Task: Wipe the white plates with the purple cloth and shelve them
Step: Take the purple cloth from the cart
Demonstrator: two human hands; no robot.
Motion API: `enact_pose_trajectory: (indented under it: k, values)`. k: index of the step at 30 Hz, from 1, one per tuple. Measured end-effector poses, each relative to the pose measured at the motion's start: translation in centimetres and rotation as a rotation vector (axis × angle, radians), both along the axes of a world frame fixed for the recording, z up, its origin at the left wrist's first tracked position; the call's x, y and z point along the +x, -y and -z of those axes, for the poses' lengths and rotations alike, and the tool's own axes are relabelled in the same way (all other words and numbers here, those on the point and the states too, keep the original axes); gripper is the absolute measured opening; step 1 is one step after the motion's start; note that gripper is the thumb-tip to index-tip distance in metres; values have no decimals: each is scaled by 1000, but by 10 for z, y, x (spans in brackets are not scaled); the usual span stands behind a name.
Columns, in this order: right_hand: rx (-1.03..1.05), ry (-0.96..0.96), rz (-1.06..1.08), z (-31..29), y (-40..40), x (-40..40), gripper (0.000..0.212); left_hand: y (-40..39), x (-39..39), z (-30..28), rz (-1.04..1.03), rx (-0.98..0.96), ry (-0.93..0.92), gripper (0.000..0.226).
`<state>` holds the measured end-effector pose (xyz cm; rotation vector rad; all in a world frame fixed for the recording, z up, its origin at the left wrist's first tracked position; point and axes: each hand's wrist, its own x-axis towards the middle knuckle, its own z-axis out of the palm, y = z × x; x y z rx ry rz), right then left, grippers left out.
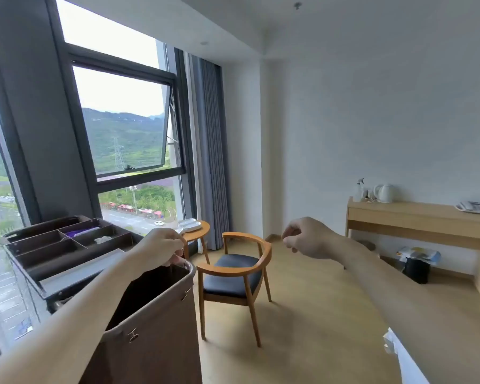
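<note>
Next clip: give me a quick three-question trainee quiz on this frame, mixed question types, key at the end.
1. True or false: the left hand grips the cart's rail.
2. Where does the purple cloth lie? A) on the wooden chair B) in a compartment of the cart's top tray C) on the desk
3. Fill in: the white plates sit on the small round ____ by the window.

Key: 1 true. 2 B. 3 table. The right hand hangs in the air, holding nothing; chair and desk bear no cloth.
</note>
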<state>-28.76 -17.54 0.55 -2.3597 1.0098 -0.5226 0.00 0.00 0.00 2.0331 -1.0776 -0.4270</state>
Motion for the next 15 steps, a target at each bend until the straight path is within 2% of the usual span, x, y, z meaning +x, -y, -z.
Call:
enact_pose_trajectory:
  k: [7,9,13,15]
  values:
    - [101,25,23,38,91,39,25,79,18,25,-22,48,-5,15]
    - [114,-26,30,59,115,52,27,105,27,40,1,92,25,14]
    - [142,-89,52,88,168,78,7,162,59,72,31,139,59,13]
    - [147,-103,73,90,195,93,4,189,81,85,53,166,52,13]
